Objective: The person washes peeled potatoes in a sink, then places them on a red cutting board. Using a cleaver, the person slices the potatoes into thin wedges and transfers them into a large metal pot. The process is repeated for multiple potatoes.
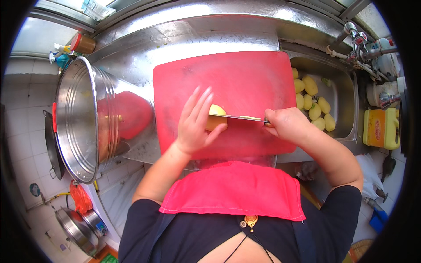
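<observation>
My right hand [285,125] grips a kitchen knife [236,117] by its handle, and the blade points left across a peeled potato [217,109]. Spread and slightly blurred, my left hand [198,123] is at the potato's left side, its thumb towards the near side. Whether it touches the potato is hard to tell. A thin pale potato slice [250,117] shows along the blade near the handle. All of this is over a large red cutting board [227,79] on a metal counter.
Several peeled potatoes [314,111] lie in the steel sink [340,98] at right, below a faucet [360,42]. A large steel pot [108,121] stands left of the board. Farther right is a yellow jug [381,128]; a red-lidded jar [83,43] sits at the back left.
</observation>
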A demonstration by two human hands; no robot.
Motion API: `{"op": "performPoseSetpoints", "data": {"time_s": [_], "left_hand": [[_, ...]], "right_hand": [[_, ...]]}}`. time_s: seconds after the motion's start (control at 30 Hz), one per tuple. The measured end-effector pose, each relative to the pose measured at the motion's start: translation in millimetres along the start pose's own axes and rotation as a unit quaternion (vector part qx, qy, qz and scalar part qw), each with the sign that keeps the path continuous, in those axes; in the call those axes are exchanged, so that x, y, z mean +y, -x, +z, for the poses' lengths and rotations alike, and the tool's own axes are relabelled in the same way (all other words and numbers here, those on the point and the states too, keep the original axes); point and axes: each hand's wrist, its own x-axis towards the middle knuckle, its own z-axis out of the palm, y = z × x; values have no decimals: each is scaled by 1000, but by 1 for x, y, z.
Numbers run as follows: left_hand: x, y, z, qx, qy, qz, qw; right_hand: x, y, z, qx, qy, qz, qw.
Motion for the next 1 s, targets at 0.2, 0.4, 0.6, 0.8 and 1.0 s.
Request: {"op": "performPoseSetpoints", "data": {"time_s": [0.2, 0.4, 0.6, 0.8, 1.0], "left_hand": [[14, 66, 38, 8, -101, 32, 994], [22, 63, 35, 21, -43, -10, 999], [24, 66, -4, 154, -2, -115, 981], [13, 71, -28, 145, -44, -66, 986], [20, 62, -17, 45, -64, 16, 997]], "right_hand": [[-8, 8, -1, 4, -17, 21, 1000], [-34, 60, -42, 34, 23, 74, 996], [-57, 65, -10, 98, -7, 37, 995], [-66, 53, 3, 101, -4, 32, 994], [-73, 56, 20, 107, 30, 47, 993]]}}
